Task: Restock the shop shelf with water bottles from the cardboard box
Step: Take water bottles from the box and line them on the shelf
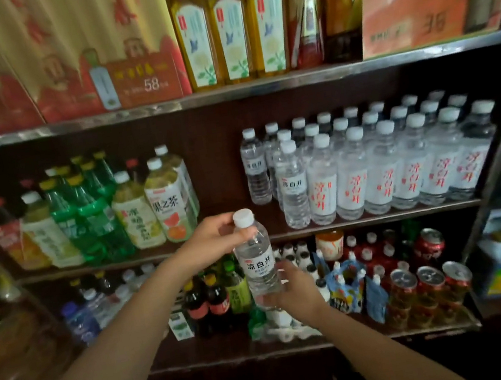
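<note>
A clear water bottle point(258, 262) with a white cap and white label stands upright in the air in front of the shelves. My left hand point(209, 241) grips its neck just under the cap. My right hand point(293, 287) holds its lower body from the right. On the middle shelf point(235, 224), several matching water bottles point(369, 165) stand in rows at the right; a bare gap lies to their left. The cardboard box is out of view.
Green soda and tea bottles point(99, 209) fill the middle shelf's left. Yellow tea bottles point(231, 26) and red cartons stand above. The lower shelf holds cola bottles point(207, 303), red cans point(429, 283) and pouches. A side rack with jugs is at right.
</note>
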Tool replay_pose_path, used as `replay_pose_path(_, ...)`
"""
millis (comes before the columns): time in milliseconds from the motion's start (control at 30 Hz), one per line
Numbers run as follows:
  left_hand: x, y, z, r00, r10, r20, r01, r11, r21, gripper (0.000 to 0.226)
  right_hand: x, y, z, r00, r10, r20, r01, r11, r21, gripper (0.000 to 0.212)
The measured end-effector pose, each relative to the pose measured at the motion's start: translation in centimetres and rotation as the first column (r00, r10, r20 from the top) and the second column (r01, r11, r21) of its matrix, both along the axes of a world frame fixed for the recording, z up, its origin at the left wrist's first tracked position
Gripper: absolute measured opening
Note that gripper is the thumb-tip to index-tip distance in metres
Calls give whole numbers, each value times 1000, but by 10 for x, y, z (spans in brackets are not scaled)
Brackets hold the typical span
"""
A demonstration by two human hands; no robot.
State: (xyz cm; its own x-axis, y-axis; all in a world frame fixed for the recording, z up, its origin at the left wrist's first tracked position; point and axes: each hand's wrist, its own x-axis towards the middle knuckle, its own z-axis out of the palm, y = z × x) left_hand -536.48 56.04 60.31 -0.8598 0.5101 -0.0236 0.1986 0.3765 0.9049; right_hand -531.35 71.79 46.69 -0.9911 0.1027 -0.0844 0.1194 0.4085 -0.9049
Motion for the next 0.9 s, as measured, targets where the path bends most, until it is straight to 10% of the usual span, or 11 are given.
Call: replay_pose_path(900,-204,51,9,984,-26,-177,38,997,70,30,-167,-24,24,838,-532,-119,537,844,4,43)
